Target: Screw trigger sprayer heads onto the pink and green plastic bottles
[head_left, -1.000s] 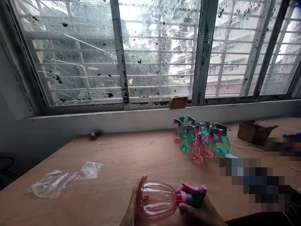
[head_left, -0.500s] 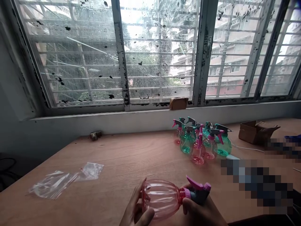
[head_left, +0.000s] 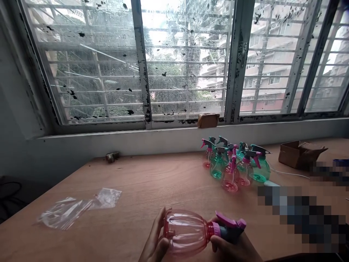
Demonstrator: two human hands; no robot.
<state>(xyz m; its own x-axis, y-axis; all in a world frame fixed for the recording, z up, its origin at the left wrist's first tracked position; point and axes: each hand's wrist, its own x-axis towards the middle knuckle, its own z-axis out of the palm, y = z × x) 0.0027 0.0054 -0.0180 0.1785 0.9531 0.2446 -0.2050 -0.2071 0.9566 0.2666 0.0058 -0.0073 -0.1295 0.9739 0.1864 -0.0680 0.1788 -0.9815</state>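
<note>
A clear pink spray bottle (head_left: pixel 187 232) lies sideways between my two hands, low in the view above the near part of the table. Its base points left; the dark spray head with a pink trigger and collar points right. My left hand (head_left: pixel 156 238) is wrapped round the base end, thumb in front and fingers behind. At the neck and spray head, my right hand (head_left: pixel 231 247) grips with its thumb below the collar. Its other fingers are mostly hidden behind the bottle.
Several green and pink spray bottles (head_left: pixel 231 178) stand grouped at the right back of the wooden table (head_left: pixel 141 182). Crumpled clear plastic bags (head_left: pixel 67 214) lie left. An open cardboard box (head_left: pixel 300 154) sits far right, with a blurred patch nearer. A small metal object (head_left: pixel 111 157) rests near the wall.
My left thumb has slid left toward the base of the bottle. The bottle stays in both hands almost in place, and the whole view has shifted slightly.
</note>
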